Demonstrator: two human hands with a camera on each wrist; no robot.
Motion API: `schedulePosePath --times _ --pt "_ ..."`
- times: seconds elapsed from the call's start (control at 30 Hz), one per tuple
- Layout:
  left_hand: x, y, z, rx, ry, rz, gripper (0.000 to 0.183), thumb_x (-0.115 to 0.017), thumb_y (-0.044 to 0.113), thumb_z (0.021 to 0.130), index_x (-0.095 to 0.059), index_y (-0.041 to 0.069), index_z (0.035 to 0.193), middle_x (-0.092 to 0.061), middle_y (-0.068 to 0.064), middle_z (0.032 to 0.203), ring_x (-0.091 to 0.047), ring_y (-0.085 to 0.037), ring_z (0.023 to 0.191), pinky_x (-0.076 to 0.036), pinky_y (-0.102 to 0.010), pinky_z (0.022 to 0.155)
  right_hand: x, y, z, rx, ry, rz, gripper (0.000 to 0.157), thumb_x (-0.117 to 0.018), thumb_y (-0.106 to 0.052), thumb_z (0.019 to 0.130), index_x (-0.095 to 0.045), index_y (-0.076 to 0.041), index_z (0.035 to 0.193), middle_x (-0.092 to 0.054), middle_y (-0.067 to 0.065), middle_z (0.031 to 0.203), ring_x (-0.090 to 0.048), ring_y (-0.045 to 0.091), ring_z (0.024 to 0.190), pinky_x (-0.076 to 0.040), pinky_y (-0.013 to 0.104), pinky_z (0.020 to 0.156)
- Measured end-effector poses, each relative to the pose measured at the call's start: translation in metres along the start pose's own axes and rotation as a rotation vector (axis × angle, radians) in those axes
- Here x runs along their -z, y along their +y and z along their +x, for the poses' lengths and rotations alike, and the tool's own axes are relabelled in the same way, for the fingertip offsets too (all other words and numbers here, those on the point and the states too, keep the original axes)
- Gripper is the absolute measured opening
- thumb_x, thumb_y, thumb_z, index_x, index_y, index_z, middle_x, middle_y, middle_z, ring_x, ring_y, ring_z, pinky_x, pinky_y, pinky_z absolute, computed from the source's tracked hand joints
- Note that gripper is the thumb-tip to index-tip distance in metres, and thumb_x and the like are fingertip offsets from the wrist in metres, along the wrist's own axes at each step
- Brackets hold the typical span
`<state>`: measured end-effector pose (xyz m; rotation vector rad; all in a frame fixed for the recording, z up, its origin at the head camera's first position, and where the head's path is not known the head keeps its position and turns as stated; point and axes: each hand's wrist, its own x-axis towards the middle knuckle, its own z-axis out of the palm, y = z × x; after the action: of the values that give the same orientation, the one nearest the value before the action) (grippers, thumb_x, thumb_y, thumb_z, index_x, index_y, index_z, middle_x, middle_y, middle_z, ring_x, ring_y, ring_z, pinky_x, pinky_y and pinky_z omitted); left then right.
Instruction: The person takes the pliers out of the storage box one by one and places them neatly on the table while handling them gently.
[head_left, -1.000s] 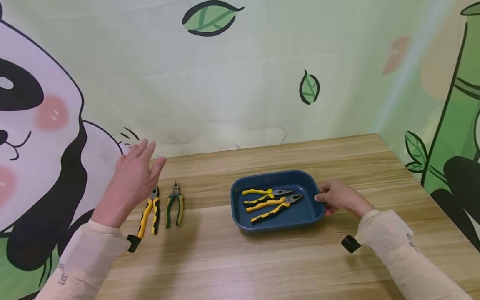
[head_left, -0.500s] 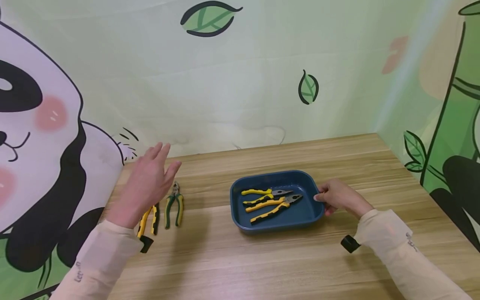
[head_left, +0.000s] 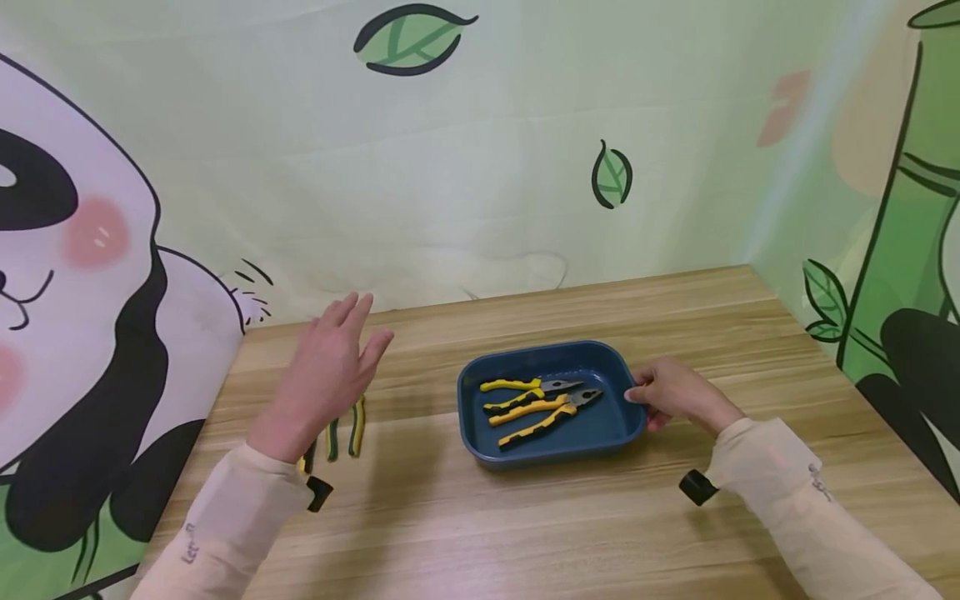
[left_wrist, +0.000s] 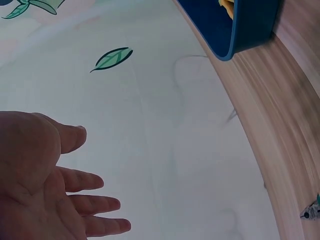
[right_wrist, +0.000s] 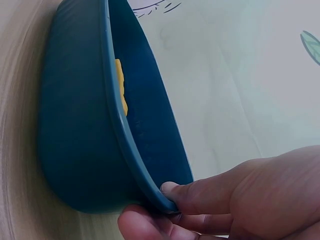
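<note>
Pliers with green-and-yellow handles (head_left: 358,428) lie on the wood-grain table (head_left: 525,525), partly hidden behind the empty, straight-fingered left hand (head_left: 324,371). The right hand (head_left: 678,392) pinches a rectangular blue plastic tray (head_left: 555,455) holding two yellow-and-black pliers (head_left: 573,408). Probably a reach; grasping would need lowered, curled left fingers.

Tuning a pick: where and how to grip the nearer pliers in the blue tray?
Likely the nearer pliers just behind the pivot, from above: the spread handles converge there, and the walls of the blue tray hinder a low side approach.
</note>
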<state>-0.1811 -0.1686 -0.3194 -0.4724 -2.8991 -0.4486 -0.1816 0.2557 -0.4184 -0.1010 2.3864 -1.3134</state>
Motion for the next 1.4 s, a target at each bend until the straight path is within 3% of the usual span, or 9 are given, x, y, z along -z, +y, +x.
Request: schedulePosePath --times 0.23,0.73,1.4 --pt "-0.009 0.010 0.002 -0.017 -0.006 0.028 0.060 -0.050 0.032 0.110 -0.037 -0.007 0.155 -0.035 -0.032 0.158 -0.031 -0.051 0.146 -0.024 -0.064 0.117 0.000 0.001 0.000 0.003 -0.003 0.004 0.013 -0.061 0.001 0.100 -0.063 0.007 0.088 -0.061 0.008 0.070 -0.063 0.015 0.053 -0.057 0.030 0.056" --pt "-0.026 0.026 0.007 -0.065 0.006 -0.018 0.060 -0.054 0.031 0.109 -0.040 -0.007 0.153 -0.039 -0.031 0.157 -0.034 -0.050 0.145 -0.026 -0.062 0.118 0.000 0.000 0.001 -0.004 -0.006 -0.008 0.013 -0.061 0.000 0.101 -0.064 0.007 0.091 -0.063 0.008 0.072 -0.064 0.016 0.056 -0.058 0.031 0.057" --pt "-0.041 0.056 0.017 -0.144 -0.010 -0.026 0.060 -0.056 0.035 0.108 -0.043 -0.003 0.153 -0.044 -0.025 0.155 -0.040 -0.041 0.144 -0.028 -0.062 0.116 0.000 0.002 0.002 -0.004 -0.001 -0.011 0.012 -0.060 0.001 0.101 -0.065 0.011 0.098 -0.066 0.010 0.075 -0.064 0.016 0.057 -0.058 0.031 0.057"
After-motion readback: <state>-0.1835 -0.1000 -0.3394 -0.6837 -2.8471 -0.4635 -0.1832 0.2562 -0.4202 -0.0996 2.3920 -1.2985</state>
